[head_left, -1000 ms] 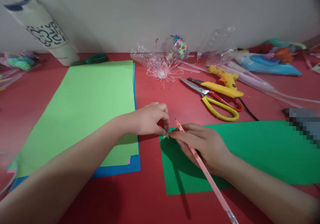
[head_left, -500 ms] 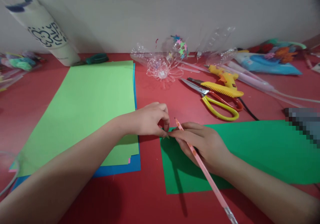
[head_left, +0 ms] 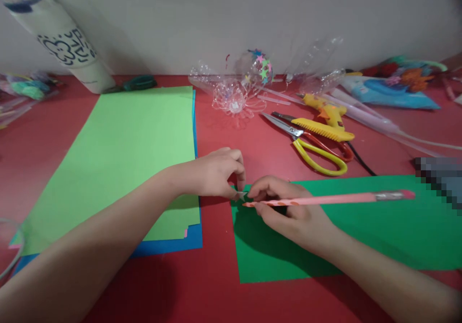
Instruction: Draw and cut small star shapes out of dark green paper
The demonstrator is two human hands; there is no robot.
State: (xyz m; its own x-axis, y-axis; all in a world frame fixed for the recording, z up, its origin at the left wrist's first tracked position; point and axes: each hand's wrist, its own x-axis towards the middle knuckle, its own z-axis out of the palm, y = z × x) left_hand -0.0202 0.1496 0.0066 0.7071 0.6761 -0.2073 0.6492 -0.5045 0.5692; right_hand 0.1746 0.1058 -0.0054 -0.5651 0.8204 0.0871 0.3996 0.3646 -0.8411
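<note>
A small pale star [head_left: 241,196] lies at the upper left corner of the dark green paper [head_left: 378,226]. The fingertips of my left hand [head_left: 220,173] are closed on it, partly hiding it. My right hand [head_left: 292,207] grips a pink pencil [head_left: 335,199] near its point. The pencil lies almost level, its tip just beside the star and its eraser end pointing right. Under my left forearm is a light green sheet [head_left: 137,140], stacked on a blue sheet [head_left: 173,241].
Scissors [head_left: 306,142], a yellow-handled cutter [head_left: 323,128] and a yellow glue gun [head_left: 328,110] lie beyond my right hand. Clear plastic flowers [head_left: 234,100] and a star-covered ball [head_left: 262,65] stand near the wall. A white roll [head_left: 72,48] leans at back left.
My right hand has turned the pencil from a slant towards me to nearly level, bringing its tip down beside the star. My left hand has stayed in place.
</note>
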